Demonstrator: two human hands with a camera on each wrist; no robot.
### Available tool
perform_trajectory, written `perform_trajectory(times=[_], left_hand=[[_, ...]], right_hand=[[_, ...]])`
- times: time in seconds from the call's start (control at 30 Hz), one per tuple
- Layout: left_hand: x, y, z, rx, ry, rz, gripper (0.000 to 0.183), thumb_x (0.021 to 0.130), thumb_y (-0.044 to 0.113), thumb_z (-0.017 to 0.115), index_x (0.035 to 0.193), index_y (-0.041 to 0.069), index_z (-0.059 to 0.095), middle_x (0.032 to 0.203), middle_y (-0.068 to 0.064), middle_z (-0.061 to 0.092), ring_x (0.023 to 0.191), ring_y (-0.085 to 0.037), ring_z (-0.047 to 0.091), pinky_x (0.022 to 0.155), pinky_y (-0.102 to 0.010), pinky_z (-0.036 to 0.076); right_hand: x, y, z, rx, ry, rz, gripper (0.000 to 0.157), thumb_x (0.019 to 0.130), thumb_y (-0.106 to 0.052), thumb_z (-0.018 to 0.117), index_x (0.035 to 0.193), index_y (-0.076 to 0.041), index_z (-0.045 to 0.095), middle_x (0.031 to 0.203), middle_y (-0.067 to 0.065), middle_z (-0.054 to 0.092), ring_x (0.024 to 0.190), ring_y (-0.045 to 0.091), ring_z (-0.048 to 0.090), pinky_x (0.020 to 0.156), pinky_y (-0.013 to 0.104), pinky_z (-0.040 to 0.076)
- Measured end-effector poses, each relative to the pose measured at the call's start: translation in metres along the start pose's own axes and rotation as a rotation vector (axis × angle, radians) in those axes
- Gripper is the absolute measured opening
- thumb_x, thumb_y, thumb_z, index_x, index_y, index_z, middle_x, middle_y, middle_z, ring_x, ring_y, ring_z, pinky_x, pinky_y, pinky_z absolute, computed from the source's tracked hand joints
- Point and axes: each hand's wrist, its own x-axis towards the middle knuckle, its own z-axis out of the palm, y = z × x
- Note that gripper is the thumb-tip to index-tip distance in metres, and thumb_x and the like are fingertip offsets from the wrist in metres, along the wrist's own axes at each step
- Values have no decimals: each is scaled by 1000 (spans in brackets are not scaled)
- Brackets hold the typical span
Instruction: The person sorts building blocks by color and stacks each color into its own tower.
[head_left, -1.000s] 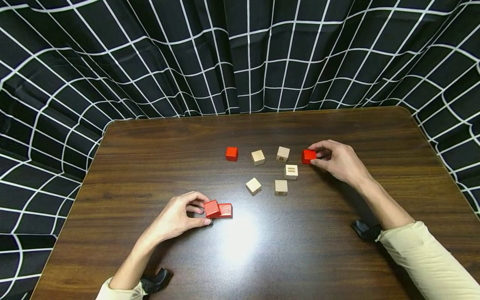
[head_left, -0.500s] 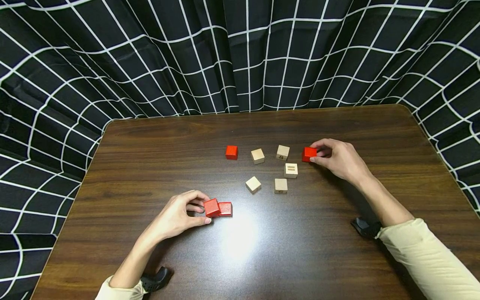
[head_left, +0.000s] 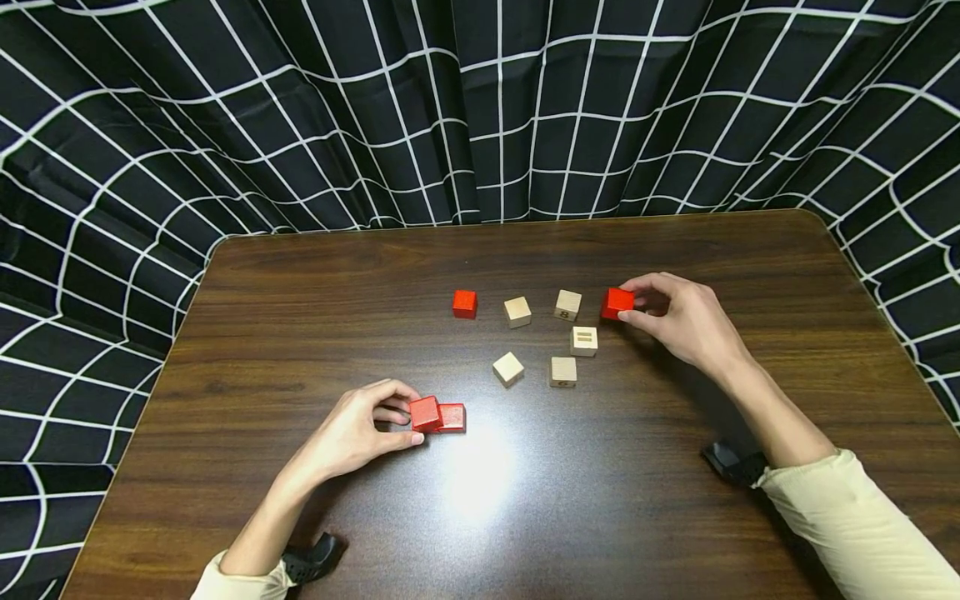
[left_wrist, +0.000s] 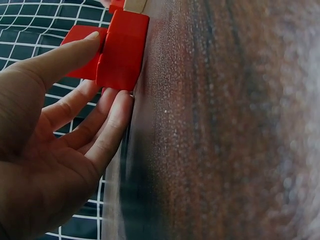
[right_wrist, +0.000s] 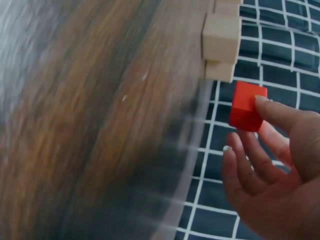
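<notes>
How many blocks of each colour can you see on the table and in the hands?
Red blocks: 4 (1 in the right hand, 2 at the left hand, 1 by itself)
Wood-coloured blocks: 5
Total: 9 blocks in sight

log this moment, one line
left hand: holds upper red cube over lower red cube | right hand: holds another red cube above brown table

Clustered cubes (head_left: 583, 340) on the desk (head_left: 315, 317) are flanked by a lone cube (head_left: 465, 304) at left and a held cube (head_left: 617, 303) at right; paired cubes (head_left: 425, 413) are seen front-left, a curtain (head_left: 375, 117) behind.
</notes>
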Motion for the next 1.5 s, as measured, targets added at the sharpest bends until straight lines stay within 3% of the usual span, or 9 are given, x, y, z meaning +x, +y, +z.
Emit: perform_trajectory(times=[0.27,0.53,0.87,1.13,1.5], left_hand=[[0,0,0,-12,2,10,39,76,12,87,109,17,66,105,0,67,89,-12,70,82,-28,58],[1,-1,0,-18,0,14,39,76,11,87,109,16,67,105,-1,67,89,-13,70,83,-28,58],[2,-4,0,-16,-9,22,38,77,5,85,110,10,66,103,-6,68,90,-15,70,82,-28,58],[2,-4,1,-13,-10,16,38,77,1,84,110,10,66,102,-6,68,89,-15,70,82,-28,58],[2,-5,1,-20,-7,-2,38,77,2,84,111,9,66,101,-7,68,89,-15,70,81,-27,58]], right_hand=[[-5,-20,1,64,27,-72,30,82,-9,82,110,-14,72,102,-1,70,83,17,67,69,17,51],[-11,-37,4,86,8,-96,34,79,-9,84,110,-15,72,103,-3,70,84,16,66,70,14,50],[-15,-48,10,148,-5,-133,34,79,-6,84,109,-15,72,103,-3,69,81,14,65,70,23,55],[-17,-54,16,229,-24,-129,33,77,-8,86,107,-15,73,99,-5,68,81,13,65,71,22,55],[-21,-65,25,269,-32,-195,34,76,-8,86,107,-16,73,94,-6,68,78,17,63,68,23,54]])
